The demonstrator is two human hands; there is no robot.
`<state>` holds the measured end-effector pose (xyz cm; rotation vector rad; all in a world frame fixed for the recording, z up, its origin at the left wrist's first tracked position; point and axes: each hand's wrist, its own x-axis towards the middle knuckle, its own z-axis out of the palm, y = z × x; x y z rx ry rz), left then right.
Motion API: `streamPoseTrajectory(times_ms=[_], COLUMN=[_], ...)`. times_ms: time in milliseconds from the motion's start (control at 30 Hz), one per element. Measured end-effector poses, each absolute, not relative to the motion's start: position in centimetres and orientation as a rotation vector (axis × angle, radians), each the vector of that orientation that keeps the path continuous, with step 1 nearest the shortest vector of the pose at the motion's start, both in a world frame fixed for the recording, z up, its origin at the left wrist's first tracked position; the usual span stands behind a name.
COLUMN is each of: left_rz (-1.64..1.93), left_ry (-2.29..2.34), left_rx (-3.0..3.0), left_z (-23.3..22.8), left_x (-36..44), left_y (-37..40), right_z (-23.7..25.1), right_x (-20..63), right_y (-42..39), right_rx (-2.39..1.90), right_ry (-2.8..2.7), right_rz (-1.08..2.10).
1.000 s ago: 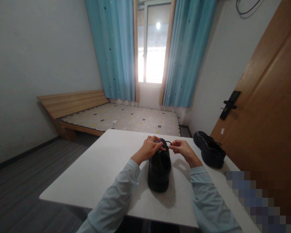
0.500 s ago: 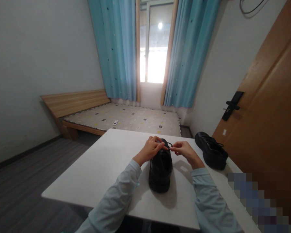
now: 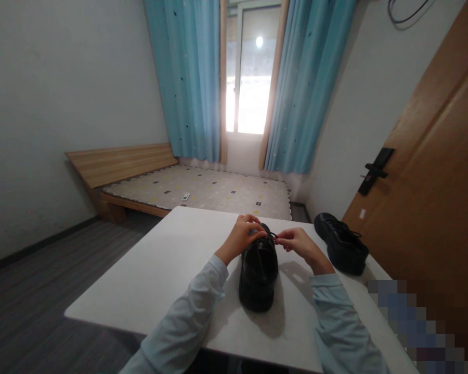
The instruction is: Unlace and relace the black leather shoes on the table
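Note:
A black lace-up shoe [image 3: 258, 285] stands upright on the white table [image 3: 159, 270], heel toward me and toe pointing away. My left hand [image 3: 245, 235] reaches over the shoe's left side, thumb and fingers closed on the lacing near the front. On the other side, my right hand [image 3: 296, 242] pinches the black shoelace [image 3: 273, 235] between thumb and fingertips, just off the shoe's right edge. The short stretch of lace runs from the shoe to those fingertips. What lies under my left fingertips is mostly hidden.
The second black shoe [image 3: 341, 244] sits at the table's right edge, near the wooden door [image 3: 432, 171]. Past the far table edge is a low bed [image 3: 218, 187] with a white remote-like object [image 3: 186, 197] on it. A blurred patch [image 3: 413, 322] covers the lower right.
My right hand has shifted very slightly right, and the lace loop that arched between my hands is now lower and shorter. The shoe stays in place.

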<state>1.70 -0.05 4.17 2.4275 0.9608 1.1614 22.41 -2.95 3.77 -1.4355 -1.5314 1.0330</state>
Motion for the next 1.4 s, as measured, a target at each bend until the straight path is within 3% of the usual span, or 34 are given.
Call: streamPoseTrajectory(times_ms=[300,800,1400], left_rz=[1.029,0.472,0.396], left_ry=[0.984,0.992,1.064], left_rx=[2.583,2.905,2.798], left_z=[4.3,8.2,7.0], left_x=[1.9,2.4,4.8], left_y=[0.0,0.2,1.2], right_z=[3.9,3.4,3.8], right_x=[22.1,22.1,21.3], right_y=[-3.0,-2.7,-3.0], right_rx=[-1.377,-1.369,-1.387], right_ry=[-1.505,-1.504,-1.464], right_rz=[0.979,0.94,0.972])
